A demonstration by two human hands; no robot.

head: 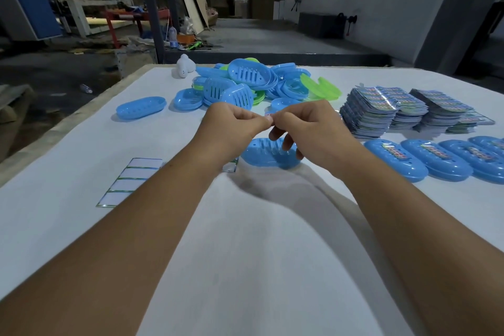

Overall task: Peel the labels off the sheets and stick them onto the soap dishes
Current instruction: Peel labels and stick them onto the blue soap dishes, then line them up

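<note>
Hands pinching a small label (268,117) together (left hand (231,125), right hand (308,128)), above blue soap dish (261,157), bare table (245,240) nearer.

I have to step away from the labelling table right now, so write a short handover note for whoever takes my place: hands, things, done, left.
Left hand and right hand: fingertips meet, pinching a small label above the blue soap dish in front.
Label sheet stacks sit at right; an emptied backing sheet lies at left.
Done: labelled dishes lined up at right.
Left: stick this label on the dish in front, then work through the pile of unlabelled dishes at the back and the lone blue dish at left.
</note>
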